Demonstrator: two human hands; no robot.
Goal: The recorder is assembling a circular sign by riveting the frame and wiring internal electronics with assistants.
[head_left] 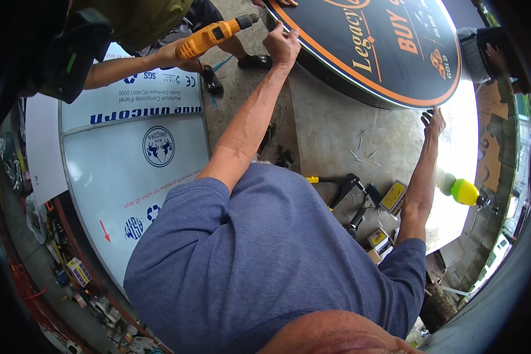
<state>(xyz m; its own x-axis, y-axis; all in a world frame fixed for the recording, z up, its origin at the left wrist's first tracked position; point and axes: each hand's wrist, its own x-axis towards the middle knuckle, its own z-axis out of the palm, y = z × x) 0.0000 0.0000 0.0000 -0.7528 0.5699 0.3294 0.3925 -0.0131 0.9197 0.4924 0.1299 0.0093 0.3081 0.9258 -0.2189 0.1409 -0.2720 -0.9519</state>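
Observation:
A large round black sign (336, 56) with an orange and white rim lies on the work table. My left hand (282, 44) is closed at its near left rim, thumb and fingers bent against the edge. At the near right rim, my right hand (433, 123) has its fingers curled at the edge from below. An orange cordless drill (213, 39) points toward the rim beside my left hand; a co-worker's hand (170, 54) holds it. Another hand (284, 2) rests on the sign's far left edge. Whether anything small is in my left fingers cannot be made out.
Several thin metal pieces (360, 152) lie on the metal-topped table (324, 133). Near me are a black-and-yellow hand tool (343, 187), a yellow box (393, 196) and a yellow-green rounded object (465, 192). A film-covered panel (100, 159) stands left. A person's hand (497, 59) shows far right.

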